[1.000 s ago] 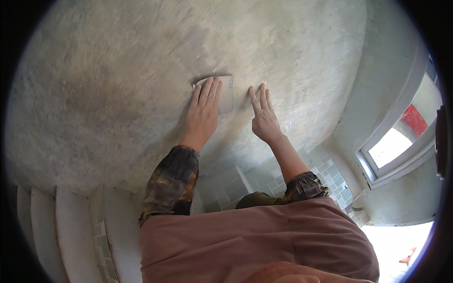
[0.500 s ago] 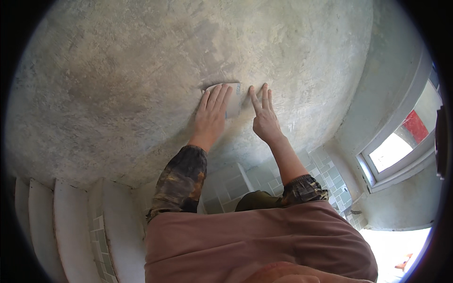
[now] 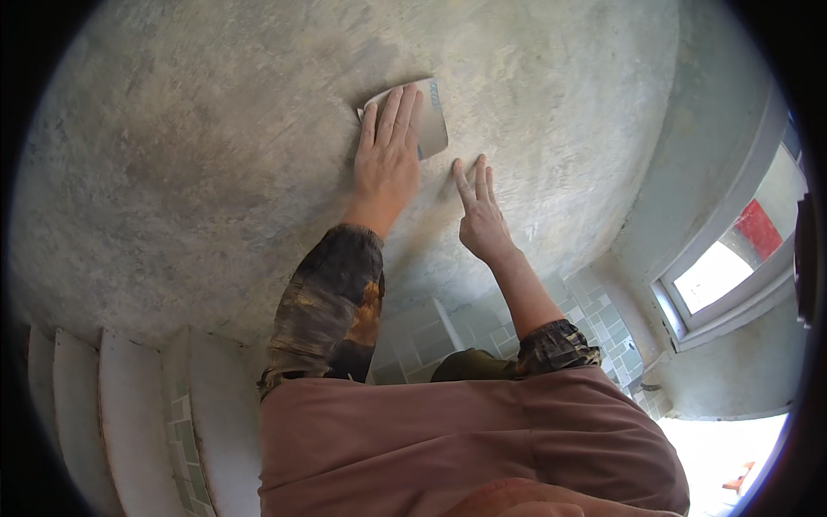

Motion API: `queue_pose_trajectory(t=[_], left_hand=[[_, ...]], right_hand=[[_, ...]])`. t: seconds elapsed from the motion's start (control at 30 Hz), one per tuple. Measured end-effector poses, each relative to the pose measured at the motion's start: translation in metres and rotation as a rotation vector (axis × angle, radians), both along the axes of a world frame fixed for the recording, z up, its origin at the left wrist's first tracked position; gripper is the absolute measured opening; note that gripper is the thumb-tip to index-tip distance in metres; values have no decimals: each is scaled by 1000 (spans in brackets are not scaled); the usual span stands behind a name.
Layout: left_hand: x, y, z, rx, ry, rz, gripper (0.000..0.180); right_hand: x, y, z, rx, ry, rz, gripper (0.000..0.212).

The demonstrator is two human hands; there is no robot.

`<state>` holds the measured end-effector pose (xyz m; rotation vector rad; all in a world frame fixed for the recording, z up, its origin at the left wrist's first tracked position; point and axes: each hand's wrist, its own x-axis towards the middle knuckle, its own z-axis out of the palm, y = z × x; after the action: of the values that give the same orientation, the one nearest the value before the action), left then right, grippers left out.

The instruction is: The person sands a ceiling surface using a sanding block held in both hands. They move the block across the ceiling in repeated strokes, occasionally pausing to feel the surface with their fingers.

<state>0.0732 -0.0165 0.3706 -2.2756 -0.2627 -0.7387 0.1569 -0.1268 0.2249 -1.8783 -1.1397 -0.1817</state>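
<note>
Flat under the fingers of my left hand point(image 3: 389, 155) is a pale, slightly curled sheet of sandpaper point(image 3: 434, 129), pressed against the mottled grey-beige plastered wall point(image 3: 241, 129). Bluish print runs along its right edge, and its left corner lifts off the wall. The hand's fingers are straight and close together; its thumb is hidden. Lower and to the right, my right hand point(image 3: 484, 215) rests its spread fingertips on the bare wall, with nothing in it.
Several pale upright panels point(image 3: 138, 414), like steps or shelves, line the lower left. Small green-grey tiles point(image 3: 603, 310) cover the surface below the wall. On the right, a window point(image 3: 724, 267) is set in a recess, with a bright opening point(image 3: 724, 457) beneath it.
My left hand has slid up the wall, carrying the sandpaper with it. My right hand has stayed in nearly the same place.
</note>
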Motion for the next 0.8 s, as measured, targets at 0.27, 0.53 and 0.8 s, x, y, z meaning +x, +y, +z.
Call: queue_pose_trajectory(t=[0.27,0.53,0.8], left_hand=[[28,-6,35,67,-193,-40,67],[32,-6,54,138,-217,-112,65],[30,-16,66,172,-165,18,63]], right_hand=[[1,-3,-1,-7,5,22,100],[0,-3,-4,8,-56,-4,99],[2,-7,-5,19,-1,31,95]])
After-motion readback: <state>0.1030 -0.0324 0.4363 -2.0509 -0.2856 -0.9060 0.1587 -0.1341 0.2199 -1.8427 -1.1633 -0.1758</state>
